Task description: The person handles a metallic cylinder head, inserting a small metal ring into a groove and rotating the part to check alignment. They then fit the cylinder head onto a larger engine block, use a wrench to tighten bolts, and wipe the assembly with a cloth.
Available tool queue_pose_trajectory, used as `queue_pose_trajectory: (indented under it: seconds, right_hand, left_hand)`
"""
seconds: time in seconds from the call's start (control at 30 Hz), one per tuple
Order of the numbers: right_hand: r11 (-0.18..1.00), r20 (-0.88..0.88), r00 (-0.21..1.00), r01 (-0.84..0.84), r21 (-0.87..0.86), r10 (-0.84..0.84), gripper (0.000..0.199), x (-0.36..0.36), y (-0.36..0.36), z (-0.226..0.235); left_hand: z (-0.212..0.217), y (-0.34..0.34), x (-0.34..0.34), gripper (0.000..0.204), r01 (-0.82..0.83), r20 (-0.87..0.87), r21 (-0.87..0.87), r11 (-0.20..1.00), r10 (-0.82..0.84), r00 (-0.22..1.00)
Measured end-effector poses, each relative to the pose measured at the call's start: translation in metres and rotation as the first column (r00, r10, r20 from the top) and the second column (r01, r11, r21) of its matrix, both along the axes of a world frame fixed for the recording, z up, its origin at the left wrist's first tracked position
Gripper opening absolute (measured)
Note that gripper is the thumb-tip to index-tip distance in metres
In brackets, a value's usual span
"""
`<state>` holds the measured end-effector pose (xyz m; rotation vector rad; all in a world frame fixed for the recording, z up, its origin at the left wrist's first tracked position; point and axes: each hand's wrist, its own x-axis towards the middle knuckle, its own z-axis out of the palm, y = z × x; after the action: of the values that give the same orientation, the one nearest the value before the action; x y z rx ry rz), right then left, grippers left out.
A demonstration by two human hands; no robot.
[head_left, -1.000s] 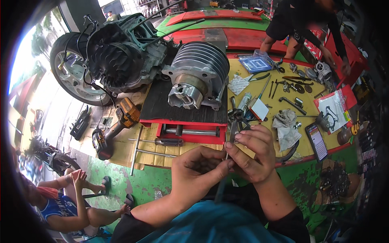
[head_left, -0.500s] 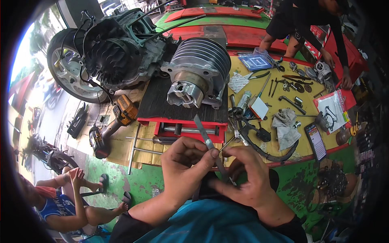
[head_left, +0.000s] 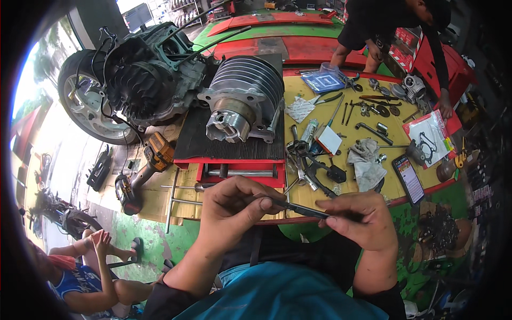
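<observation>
- The left hand (head_left: pixel 234 205) and the right hand (head_left: pixel 357 218) hold one slim dark tool (head_left: pixel 298 209) between them, low in the view at about 6 o'clock, just in front of the person's chest.
- The left hand is closed around the tool's near end, thumb pressed on top. The right hand is curled shut over the far end, so the tip is hidden and I cannot tell what it is – a thin file or a blade, perhaps.
- The tool lies nearly level, clear of the tabletop (head_left: pixel 397 186), above its near red edge.
- Step in hand, as I judge it: the tool is being gripped or adjusted at both ends, not yet applied to any part.
- At 12 o'clock from the hands, a finned engine cylinder (head_left: pixel 248 98) lies on its side on a black ribbed mat (head_left: pixel 197 141) atop a red stand.
- At 10 o'clock sits a dark engine case (head_left: pixel 146 80) with a wheel (head_left: pixel 85 104) behind; an orange cordless driver (head_left: pixel 144 170) lies at 9 o'clock.
- At 1 to 2 o'clock the yellow tabletop carries wrenches, a grey rag (head_left: pixel 365 160) and a phone (head_left: pixel 409 178).
- Another person (head_left: pixel 384 26) bends over the far edge – their hands are apart from these two.
- The next move seems to call for a steady two-handed hold, keeping the hidden tip controlled.
</observation>
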<state>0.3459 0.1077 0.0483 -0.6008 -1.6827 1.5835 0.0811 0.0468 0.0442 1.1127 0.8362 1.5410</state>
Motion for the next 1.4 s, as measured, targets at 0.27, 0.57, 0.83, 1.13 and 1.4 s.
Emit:
queue_pose_trajectory:
  seconds: [0.27,0.57,0.83,1.13,1.4]
  right_hand:
    - [0.986,-0.518,0.846,0.051,-0.160,-0.128,0.047,-0.023,0.002,-0.042]
    - [0.911,-0.359,0.841,0.342,-0.229,-0.406,0.027,-0.064,-0.014,-0.046]
    - [0.912,-0.495,0.770,0.285,-0.296,-0.402,0.030,-0.078,-0.018,-0.043]
    - [0.921,-0.492,0.778,0.329,-0.209,-0.390,0.027,-0.087,-0.020,-0.042]
    - [0.934,-0.404,0.853,0.232,-0.271,-0.329,0.023,-0.083,-0.019,-0.043]
  left_hand:
    - [-0.004,-0.001,0.016,0.012,-0.107,0.053,-0.082,0.991,0.112,0.992]
    - [-0.010,-0.004,0.017,0.004,-0.110,0.060,-0.079,0.991,0.114,0.992]
    - [-0.017,-0.003,0.014,0.004,-0.131,0.023,-0.086,0.988,0.133,0.991]
    - [-0.022,-0.004,0.018,0.004,-0.155,0.005,-0.058,0.986,0.156,0.988]
    - [-0.028,-0.006,0.019,0.004,-0.126,0.035,-0.005,0.992,0.126,0.991]
